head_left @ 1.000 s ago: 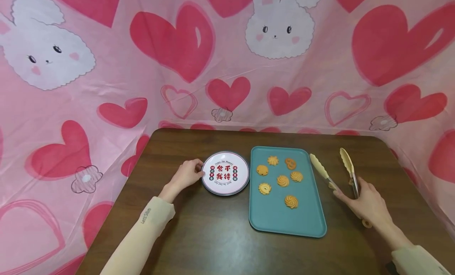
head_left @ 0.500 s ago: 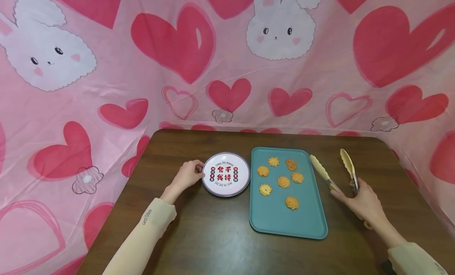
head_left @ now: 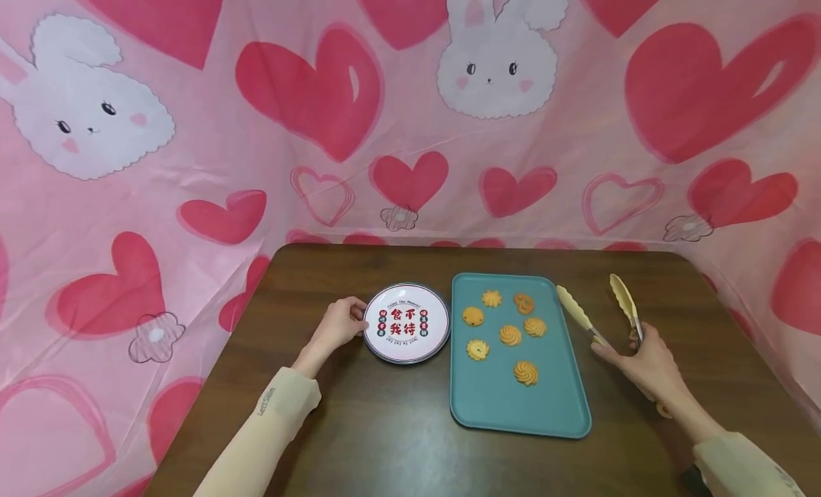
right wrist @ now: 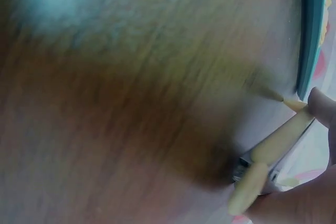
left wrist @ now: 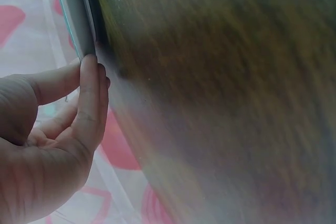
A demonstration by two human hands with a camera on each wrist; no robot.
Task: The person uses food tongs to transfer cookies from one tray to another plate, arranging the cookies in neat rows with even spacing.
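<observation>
My left hand pinches the left rim of a round white plate with red and black lettering. In the left wrist view, thumb and fingers meet at the plate's edge. My right hand grips a pair of metal tongs with cream scalloped tips and handles, whose two arms are spread apart. The tongs' cream handle lies along the palm side in the right wrist view. Between the hands is a teal tray bearing several cookies, some swirled, one pretzel-shaped.
A dark wooden table carries everything, its rounded far corners near a pink cloth printed with hearts and rabbits. The tray stands close beside the plate's right rim. In the right wrist view, the tray's side shows at upper right.
The whole scene sits slightly lower in the head view. My right hand has shifted slightly left with the tongs, still spread. My left hand keeps its place on the plate's rim.
</observation>
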